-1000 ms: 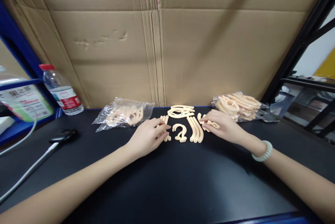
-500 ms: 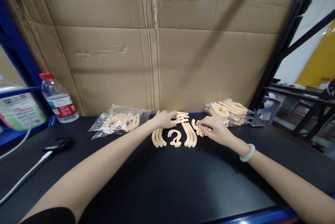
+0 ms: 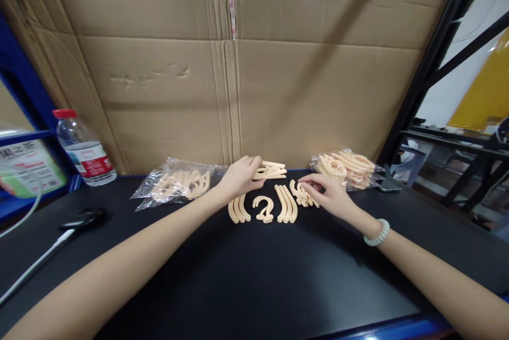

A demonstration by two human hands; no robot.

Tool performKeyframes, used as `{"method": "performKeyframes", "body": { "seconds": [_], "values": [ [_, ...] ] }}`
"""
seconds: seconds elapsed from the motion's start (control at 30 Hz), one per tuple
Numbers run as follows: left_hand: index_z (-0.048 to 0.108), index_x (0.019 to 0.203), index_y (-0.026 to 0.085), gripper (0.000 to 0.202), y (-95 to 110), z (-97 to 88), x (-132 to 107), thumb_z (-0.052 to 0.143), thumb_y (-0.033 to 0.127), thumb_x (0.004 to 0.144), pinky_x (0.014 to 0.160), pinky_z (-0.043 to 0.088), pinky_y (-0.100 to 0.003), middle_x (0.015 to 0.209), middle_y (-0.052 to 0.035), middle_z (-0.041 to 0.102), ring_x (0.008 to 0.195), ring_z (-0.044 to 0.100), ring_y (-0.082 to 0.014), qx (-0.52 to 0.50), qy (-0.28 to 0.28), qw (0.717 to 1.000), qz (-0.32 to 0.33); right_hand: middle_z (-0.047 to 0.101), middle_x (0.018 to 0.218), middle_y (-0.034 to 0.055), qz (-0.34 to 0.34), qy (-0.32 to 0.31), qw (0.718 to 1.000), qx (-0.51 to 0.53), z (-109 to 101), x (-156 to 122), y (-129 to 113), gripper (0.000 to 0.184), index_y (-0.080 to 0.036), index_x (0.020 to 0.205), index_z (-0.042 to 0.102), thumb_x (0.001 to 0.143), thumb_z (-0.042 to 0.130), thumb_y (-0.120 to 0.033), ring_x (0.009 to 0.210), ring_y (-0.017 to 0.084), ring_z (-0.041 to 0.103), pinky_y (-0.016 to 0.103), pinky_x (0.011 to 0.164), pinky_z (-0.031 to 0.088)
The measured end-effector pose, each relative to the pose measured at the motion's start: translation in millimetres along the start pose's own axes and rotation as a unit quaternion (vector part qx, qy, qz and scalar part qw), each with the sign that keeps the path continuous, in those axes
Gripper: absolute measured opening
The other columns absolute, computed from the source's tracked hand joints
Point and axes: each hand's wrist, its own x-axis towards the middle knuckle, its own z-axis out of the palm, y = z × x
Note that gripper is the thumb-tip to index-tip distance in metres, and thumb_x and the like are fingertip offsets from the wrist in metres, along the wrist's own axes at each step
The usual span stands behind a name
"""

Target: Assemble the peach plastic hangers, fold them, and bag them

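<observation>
Bars (image 3: 285,203) and hooks (image 3: 271,206) look laid out on the table (image 3: 278,276), while the bags (image 3: 218,171) are left packed. I have the left hand (image 3: 240,175) over the flat pieces (image 3: 274,175) and the right hand (image 3: 329,194) at the small pieces (image 3: 304,200), well apart; whether either grips, I cannot tell

Black table (image 3: 254,281) — cream pieces (image 3: 288,205), clear bags (image 3: 181,183); bottle (image 3: 89,157)

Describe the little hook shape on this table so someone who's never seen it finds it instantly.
Start at the black table and look toward the cardboard behind it. Find two sets of cream curved bars; the hook shape lies between them. Its top curls right over, while those bars bend only gently.
</observation>
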Motion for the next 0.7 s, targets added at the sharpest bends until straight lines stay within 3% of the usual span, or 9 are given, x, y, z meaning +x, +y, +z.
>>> {"method": "performKeyframes", "body": {
  "seconds": [0.07, 0.13, 0.2, 0.27, 0.4, 0.47, 0.57, 0.7],
  "values": [
    [0.048, 0.104, 0.016, 0.029, 9.5, -12.6, -13.2, 0.062, 0.031, 0.084, 0.078, 0.05, -0.038, 0.099, -0.0116, 0.064, 0.093, 0.061, -0.0265, -0.009, 0.023, 1.0, -0.009, 0.064, 0.075, 0.0033, 0.084, -0.017, 0.99, 0.108, 2.5, -1.1, -7.5, 0.033, -0.016, 0.106, 0.063, 0.089, 0.055, -0.043, 0.058, 0.013, 0.053, 0.027, 0.053, 0.043],
    [0.048, 0.106, 0.017, 0.032, 23.2, -23.7, -31.7, 0.062, 0.035, 0.084, 0.079, 0.051, -0.038, 0.101, -0.0104, 0.063, 0.094, 0.061, -0.0259, -0.02, 0.037, 0.999, -0.007, 0.064, 0.081, 0.0043, 0.165, -0.061, 0.951, 0.253, 7.5, -3.9, -20.5, 0.04, -0.015, 0.107, 0.06, 0.086, 0.058, -0.049, 0.056, 0.011, 0.053, 0.026, 0.052, 0.044],
    [0.048, 0.11, 0.018, 0.038, 38.4, -31.6, -52.5, 0.066, 0.034, 0.081, 0.077, 0.052, -0.037, 0.099, -0.0092, 0.064, 0.09, 0.062, -0.0247, -0.078, 0.067, 0.995, 0.016, 0.064, 0.083, 0.0053, 0.203, -0.12, 0.903, 0.359, 13.6, -8.3, -36.7, 0.04, -0.014, 0.098, 0.06, 0.087, 0.057, -0.052, 0.052, 0.009, 0.053, 0.025, 0.051, 0.043],
    [0.046, 0.117, 0.019, 0.043, 51.3, -35.7, -71.5, 0.066, 0.029, 0.081, 0.08, 0.053, -0.038, 0.109, -0.0112, 0.064, 0.096, 0.063, -0.0253, -0.114, 0.06, 0.991, 0.042, 0.064, 0.079, 0.0049, 0.207, -0.172, 0.88, 0.392, 19.1, -13.4, -52.2, 0.04, -0.013, 0.087, 0.06, 0.086, 0.059, -0.053, 0.049, 0.007, 0.052, 0.023, 0.049, 0.042],
    [0.04, 0.134, 0.021, 0.055, 62.1, -35.8, -92.3, 0.063, 0.026, 0.085, 0.092, 0.051, -0.039, 0.126, -0.0121, 0.061, 0.113, 0.06, -0.0251, -0.184, 0.034, 0.982, 0.017, 0.06, 0.061, -0.0011, 0.188, -0.211, 0.897, 0.339, 23.0, -20.3, -69.0, 0.035, -0.015, 0.076, 0.061, 0.081, 0.067, -0.049, 0.045, 0.008, 0.052, 0.022, 0.047, 0.041],
    [0.045, 0.132, 0.022, 0.045, 61.1, -34.4, -93.6, 0.058, 0.027, 0.088, 0.083, 0.055, -0.035, 0.117, -0.0098, 0.067, 0.099, 0.067, -0.0221, -0.217, 0.025, 0.976, -0.009, 0.056, 0.054, -0.0033, 0.187, -0.201, 0.906, 0.323, 21.9, -21.3, -69.5, 0.033, -0.016, 0.075, 0.062, 0.08, 0.068, -0.047, 0.045, 0.009, 0.053, 0.022, 0.047, 0.042],
    [0.059, 0.113, 0.021, 0.022, 58.0, -33.4, -90.9, 0.05, 0.027, 0.094, 0.063, 0.053, -0.026, 0.087, -0.0027, 0.073, 0.068, 0.067, -0.0153, -0.264, -0.004, 0.963, -0.049, 0.055, 0.053, -0.0039, 0.192, -0.18, 0.911, 0.319, 19.7, -21.1, -66.1, 0.03, -0.016, 0.074, 0.063, 0.076, 0.072, -0.045, 0.047, 0.01, 0.057, 0.022, 0.048, 0.045],
    [0.061, 0.101, 0.019, 0.015, 59.1, -34.7, -89.3, 0.051, 0.027, 0.093, 0.057, 0.05, -0.023, 0.071, 0.0009, 0.07, 0.059, 0.063, -0.0127, -0.34, -0.047, 0.933, -0.104, 0.06, 0.055, -0.0017, 0.213, -0.167, 0.905, 0.329, 18.5, -20.2, -63.0, 0.031, -0.016, 0.073, 0.063, 0.072, 0.076, -0.044, 0.051, 0.014, 0.062, 0.025, 0.051, 0.051]
  ]
}}
